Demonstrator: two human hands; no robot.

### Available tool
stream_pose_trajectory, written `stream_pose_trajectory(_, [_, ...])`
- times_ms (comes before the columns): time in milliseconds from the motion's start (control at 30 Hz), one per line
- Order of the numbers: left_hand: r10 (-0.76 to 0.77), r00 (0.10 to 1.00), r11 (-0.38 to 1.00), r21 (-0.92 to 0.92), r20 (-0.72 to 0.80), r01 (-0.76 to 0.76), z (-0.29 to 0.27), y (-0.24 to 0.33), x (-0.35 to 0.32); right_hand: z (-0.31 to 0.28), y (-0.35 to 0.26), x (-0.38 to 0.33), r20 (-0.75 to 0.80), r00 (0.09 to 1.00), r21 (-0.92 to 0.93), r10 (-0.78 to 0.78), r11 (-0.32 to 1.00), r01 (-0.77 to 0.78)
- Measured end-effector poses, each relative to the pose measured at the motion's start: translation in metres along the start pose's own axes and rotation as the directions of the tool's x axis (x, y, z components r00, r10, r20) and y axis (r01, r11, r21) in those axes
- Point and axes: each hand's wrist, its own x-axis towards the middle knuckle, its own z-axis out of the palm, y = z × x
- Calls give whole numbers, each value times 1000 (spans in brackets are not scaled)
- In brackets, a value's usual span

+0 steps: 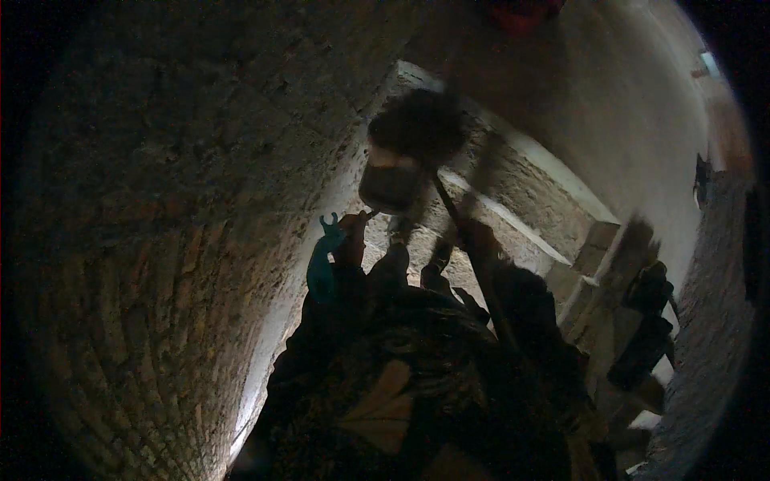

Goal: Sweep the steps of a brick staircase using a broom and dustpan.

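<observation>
The scene is dark and blurred. My right hand (475,237) is closed around a long dark handle (486,282) that runs up to a dark, fuzzy brush head (417,125) near the wall. My left hand (354,228) is raised beside a grey bucket-like container (391,187), its fingertips at the container's lower left edge. Whether it grips the container is too blurred to tell. A teal hook-ended object (322,260) hangs along my left forearm. My dark, patterned clothing (401,377) fills the lower middle.
A rough brick wall (160,240) curves along the left. Pale stone or concrete ledges (553,200) step down to the right. Dark bulky items (646,325) sit at the right by the steps. A light plastered wall (626,104) rises behind.
</observation>
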Motion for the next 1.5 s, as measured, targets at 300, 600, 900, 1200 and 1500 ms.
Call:
stream_pose_trajectory(300, [-106, 994, 994, -18, 14, 106, -10, 10, 8, -21, -103, -142, 24, 1000, -309, 10, 951, -2])
stream_pose_trajectory(600, [-41, 995, 999, 23, 89, 39, -22, 0, 10, -77, -39, -123, -135, 930, 329, 342, 901, -284])
stream_pose_trajectory(900, [-50, 986, 987, 159, 159, 25, -15, -2, 14, -29, 20, -107, -43, 964, 506, 262, 838, -205])
stream_pose_trajectory(1200, [53, 937, 996, -88, 344, -24, -13, -59, 50, 11, -49, -142, -105, 536, 272, 838, 543, -795])
stream_pose_trajectory(1500, [31, 958, 985, 153, 285, -77, 0, -45, 57, -24, -86, -186, -218, 896, 661, 387, 734, -156])
